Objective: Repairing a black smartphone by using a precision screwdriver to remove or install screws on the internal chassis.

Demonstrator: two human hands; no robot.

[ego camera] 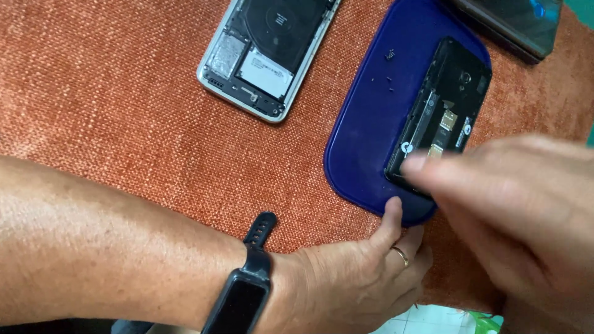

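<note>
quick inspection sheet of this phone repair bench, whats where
surface: orange-brown woven cloth covers the table
job's things: opened black phone, back cover off, lies on a blue tray
clutter: tiny dark screws loose on the tray; second opened phone with silver frame on the cloth at upper left; dark device at the top right edge, kind unclear
grippers: left hand, with a ring and a black wristband, touches the tray's near rim with the thumb; right hand, blurred, fingertips at the black phone's lower end, whether it holds anything cannot be told
cables: nothing seen
surroundings: light patch with green below the cloth edge, bottom right
</note>
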